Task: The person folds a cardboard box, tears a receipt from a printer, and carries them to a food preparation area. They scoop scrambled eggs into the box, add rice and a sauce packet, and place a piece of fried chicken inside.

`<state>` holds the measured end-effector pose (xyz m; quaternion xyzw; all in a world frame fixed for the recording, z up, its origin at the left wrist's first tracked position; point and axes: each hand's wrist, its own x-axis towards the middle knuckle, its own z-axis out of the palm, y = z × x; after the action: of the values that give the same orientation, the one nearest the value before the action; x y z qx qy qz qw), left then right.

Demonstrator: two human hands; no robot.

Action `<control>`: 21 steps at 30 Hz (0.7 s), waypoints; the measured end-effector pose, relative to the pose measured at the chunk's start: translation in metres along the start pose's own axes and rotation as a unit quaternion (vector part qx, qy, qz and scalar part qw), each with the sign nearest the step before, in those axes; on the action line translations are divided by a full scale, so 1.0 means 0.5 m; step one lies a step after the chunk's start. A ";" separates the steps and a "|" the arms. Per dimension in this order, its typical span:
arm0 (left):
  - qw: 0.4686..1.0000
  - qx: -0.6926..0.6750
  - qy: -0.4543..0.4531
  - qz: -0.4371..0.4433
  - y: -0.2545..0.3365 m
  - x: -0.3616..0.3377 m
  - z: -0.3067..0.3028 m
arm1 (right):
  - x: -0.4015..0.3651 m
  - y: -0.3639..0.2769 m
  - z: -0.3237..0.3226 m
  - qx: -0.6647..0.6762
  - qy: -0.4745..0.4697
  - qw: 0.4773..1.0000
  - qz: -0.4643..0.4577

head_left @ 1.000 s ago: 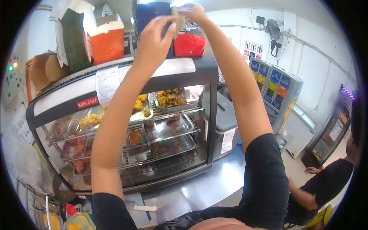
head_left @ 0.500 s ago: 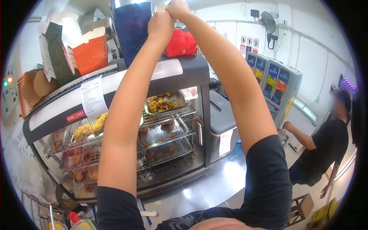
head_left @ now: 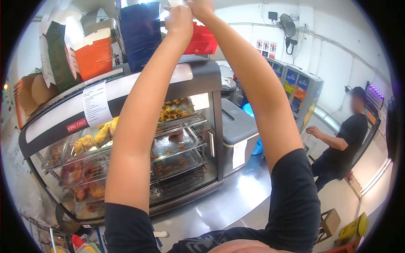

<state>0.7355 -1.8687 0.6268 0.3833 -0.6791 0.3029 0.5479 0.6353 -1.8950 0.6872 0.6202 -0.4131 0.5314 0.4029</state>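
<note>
The left hand (head_left: 179,19) is raised high at the top edge of the view, its fingers curled shut. Whether anything is gripped cannot be told, since the frame cuts it off there. The right hand (head_left: 201,6) is held touching it, just to the right. It is half cropped, so its state cannot be told. Both arms are stretched almost straight upward and far, and the forearms converge to a point above the cabinet.

The left half of the scene is filled by a glass display cabinet (head_left: 198,78), with trays of fried food seen inside. A steel counter (head_left: 236,198) is left bare along its near right edge, and open floor is seen beyond that. A person in black (head_left: 341,143) is seen at the far right, well apart from the hands. A stack of blue cartons (head_left: 141,36) is set on the cabinet top, left of the hands. The red carton (head_left: 200,42) is found just beneath the hands, between the forearms, right of the blue stack. A paper slip (head_left: 96,103) is stuck on the cabinet's front.
</note>
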 end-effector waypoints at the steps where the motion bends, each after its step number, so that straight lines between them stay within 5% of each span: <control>1: 0.998 -0.047 -0.025 -0.031 0.007 -0.001 -0.008 | 0.004 0.012 0.001 0.004 0.007 1.000 0.004; 3: 0.984 -0.135 -0.079 -0.087 0.019 -0.007 -0.033 | -0.002 0.015 -0.016 0.010 -0.022 0.999 0.042; 5: 0.995 -0.004 -0.035 -0.092 0.044 -0.010 -0.004 | -0.005 -0.030 -0.060 0.017 -0.088 0.990 0.106; 9: 0.996 0.036 -0.062 -0.062 0.064 -0.029 -0.043 | 0.026 0.049 0.028 -0.032 -0.070 0.996 0.049; 12: 0.999 -0.001 0.031 0.023 0.044 -0.035 -0.024 | 0.029 0.039 0.005 0.039 -0.114 0.988 0.100; 15: 0.999 -0.012 0.042 0.017 0.044 -0.049 -0.024 | 0.027 -0.021 -0.068 -0.068 -0.217 0.972 0.060; 21: 0.999 -0.023 0.022 -0.036 0.024 -0.025 0.004 | 0.020 -0.011 -0.002 -0.087 0.130 0.985 0.076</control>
<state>0.7255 -1.8616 0.6143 0.3882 -0.6595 0.2757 0.5817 0.6412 -1.8928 0.6971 0.4748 -0.4480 0.5987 0.4641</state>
